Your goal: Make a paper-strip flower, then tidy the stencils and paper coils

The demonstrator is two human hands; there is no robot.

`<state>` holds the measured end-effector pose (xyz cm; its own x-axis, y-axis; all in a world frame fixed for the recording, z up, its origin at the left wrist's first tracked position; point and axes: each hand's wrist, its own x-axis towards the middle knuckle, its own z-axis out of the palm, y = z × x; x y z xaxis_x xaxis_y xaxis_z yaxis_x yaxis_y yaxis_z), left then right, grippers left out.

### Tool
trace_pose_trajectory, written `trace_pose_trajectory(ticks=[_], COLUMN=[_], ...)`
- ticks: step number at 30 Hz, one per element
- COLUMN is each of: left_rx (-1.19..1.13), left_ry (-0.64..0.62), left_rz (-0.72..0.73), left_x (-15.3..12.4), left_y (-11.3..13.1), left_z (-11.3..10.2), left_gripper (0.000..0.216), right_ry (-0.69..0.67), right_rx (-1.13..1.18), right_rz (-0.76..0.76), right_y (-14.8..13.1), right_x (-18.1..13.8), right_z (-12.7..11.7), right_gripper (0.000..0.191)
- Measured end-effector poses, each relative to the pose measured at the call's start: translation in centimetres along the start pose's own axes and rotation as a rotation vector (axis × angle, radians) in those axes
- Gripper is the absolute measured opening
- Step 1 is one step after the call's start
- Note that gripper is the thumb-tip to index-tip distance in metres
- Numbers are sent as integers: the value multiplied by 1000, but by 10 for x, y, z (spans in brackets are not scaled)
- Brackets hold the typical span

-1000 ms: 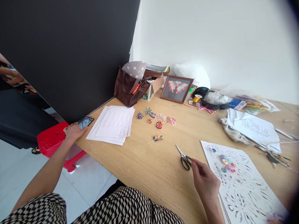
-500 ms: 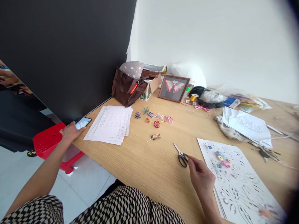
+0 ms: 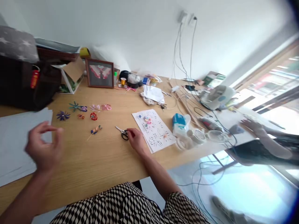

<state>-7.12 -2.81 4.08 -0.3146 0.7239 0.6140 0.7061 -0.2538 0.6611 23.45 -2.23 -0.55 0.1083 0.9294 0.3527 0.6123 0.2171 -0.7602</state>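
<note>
My right hand [image 3: 136,140] rests on the wooden table [image 3: 102,161], fingers curled, their tips against the black handles of the scissors [image 3: 122,133], which lie flat. Just right of that hand is a white cut-paper sheet [image 3: 155,130] with small coloured paper coils on it. Blurred, my left hand [image 3: 43,148] hovers above the table at the left with its fingers apart and nothing in it, beside a stack of white papers [image 3: 16,146]. Several small quilled paper flowers [image 3: 93,116] lie between the two hands, further back.
A brown bag [image 3: 23,87], an open box and a framed picture [image 3: 99,73] stand at the back left. Cables, plastic tubs [image 3: 198,135], a blue-and-white pack [image 3: 179,120] and a white device [image 3: 217,95] crowd the right. Another person's hand [image 3: 253,126] rests at the far right edge.
My view has swung right. My left hand has left the phone at the table's corner and is now raised over the table. The right hand stays at the scissors.
</note>
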Motion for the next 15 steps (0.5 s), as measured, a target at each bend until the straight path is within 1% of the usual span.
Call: trace_pose_trajectory(ticks=[1, 2, 4, 6, 8, 9, 10, 12, 15], left_rx=[-48, -96, -169, -245, -315, -348, -378, -438, -528], left_ry=[51, 30, -78, -180, -304, -361, -410, -474, -536], left_rz=[56, 115, 251, 370, 437, 452, 458, 451, 425], left_x=[-7, -16, -34, -52, -66, -70, -74, -76, -74], left_y=[18, 33, 54, 61, 59, 57, 54, 50, 49], left_z=[19, 36, 60, 73, 78, 78, 78, 77, 78], left_gripper=[34, 25, 10, 8, 12, 13, 15, 17, 24], right_ry=[16, 42, 112, 190, 233, 229, 202, 100, -102], right_rx=[-21, -44, -97, -171, -269, -324, -383, -514, -709], right_rz=[13, 28, 55, 79, 107, 124, 145, 194, 273], right_y=[1, 3, 7, 14, 22, 27, 31, 39, 49], right_x=[2, 4, 13, 25, 39, 47, 54, 68, 83], right_z=[-2, -6, -18, -37, -62, -75, -87, -109, -128], right_gripper=[23, 25, 29, 32, 33, 33, 33, 31, 29])
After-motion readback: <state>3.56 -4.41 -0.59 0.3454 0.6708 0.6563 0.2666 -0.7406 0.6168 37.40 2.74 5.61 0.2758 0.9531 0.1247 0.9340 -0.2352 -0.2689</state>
